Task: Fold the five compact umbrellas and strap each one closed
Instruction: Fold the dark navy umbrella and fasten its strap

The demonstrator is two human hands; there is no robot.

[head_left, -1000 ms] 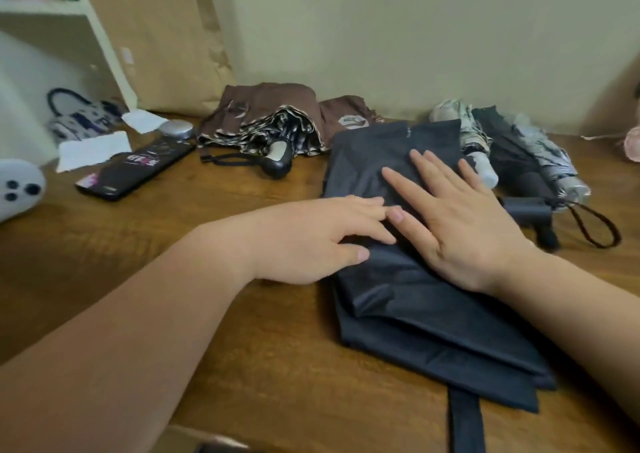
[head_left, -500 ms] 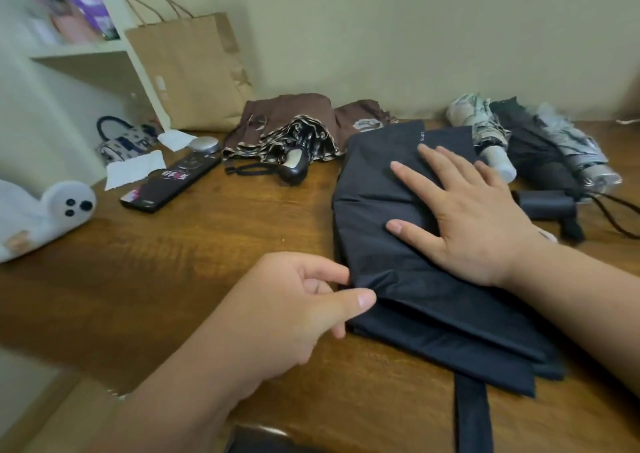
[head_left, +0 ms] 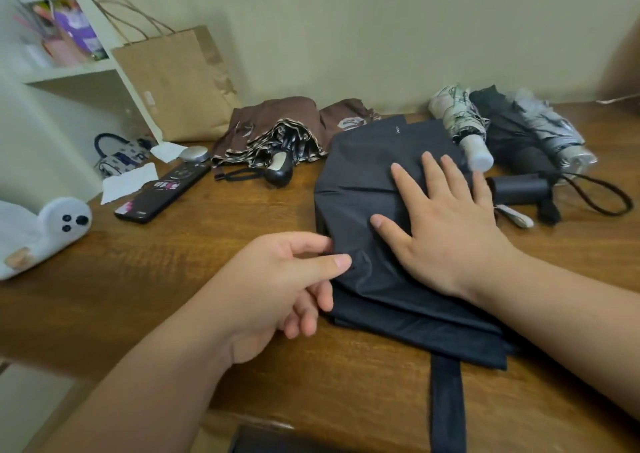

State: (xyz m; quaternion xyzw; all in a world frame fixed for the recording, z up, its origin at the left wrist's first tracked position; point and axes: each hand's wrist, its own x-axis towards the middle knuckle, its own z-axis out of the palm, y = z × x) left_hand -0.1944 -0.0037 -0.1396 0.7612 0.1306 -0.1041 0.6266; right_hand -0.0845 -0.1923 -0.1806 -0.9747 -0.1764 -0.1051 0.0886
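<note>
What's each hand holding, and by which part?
The left hand pinches the navy umbrella at its canopy's left edge; the right hand only presses flat on it.

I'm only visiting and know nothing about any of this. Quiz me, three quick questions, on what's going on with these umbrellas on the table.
1. True or false: the right hand lies flat on the navy umbrella.
2. What is the left hand doing? A lying flat and open; B pinching the navy umbrella's fabric edge; C hanging idle.
3. How many umbrellas lie on the table?
Key: 1 true; 2 B; 3 five: navy umbrella, brown umbrella, patterned umbrella, black umbrella, grey umbrella.
</note>
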